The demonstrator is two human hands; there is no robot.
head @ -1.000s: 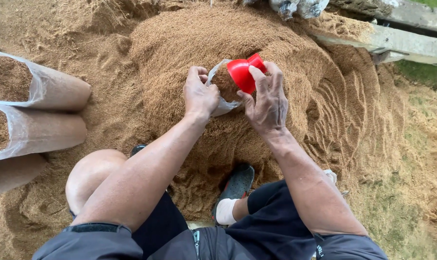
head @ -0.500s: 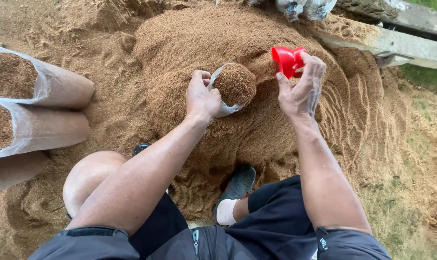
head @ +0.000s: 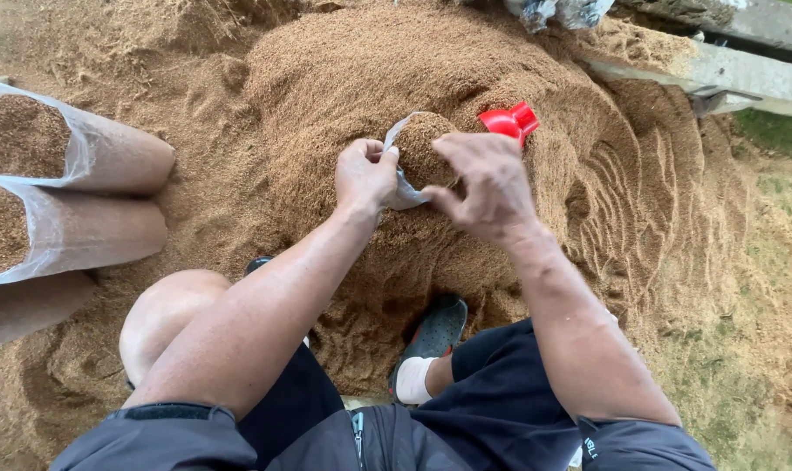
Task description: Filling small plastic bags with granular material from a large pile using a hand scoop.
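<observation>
My legs: I squat in dark shorts (head: 501, 384), bare left knee (head: 165, 314) forward, a grey shoe (head: 438, 327) sunk at the foot of the heap.

Left hand: my left hand (head: 365, 174) has its fingers clamped together on the near rim of a clear plastic bag (head: 400, 166), holding the mouth up.

Right hand: my right hand (head: 488, 187) is at the bag's other side; thumb and forefinger come together at the rim by my left fingers, the rest loosely curled. I cannot tell how firmly they pinch the plastic.

Bag: it stands in the slope of the heap between both hands, packed to the top with sawdust, the fill rounded above the rim.

Scoop: the red scoop (head: 509, 120) lies on the heap just beyond my right hand, apart from it, nobody touching it.

Heap: the sawdust heap (head: 344, 78) rises ahead, with finger furrows raked down its right flank.

Filled bags: two full bags (head: 91, 153) lie on their sides at far left, one above the other, mouths open towards the picture's edge.

Far edge: a concrete ledge (head: 745, 78) runs past the heap's upper right.
</observation>
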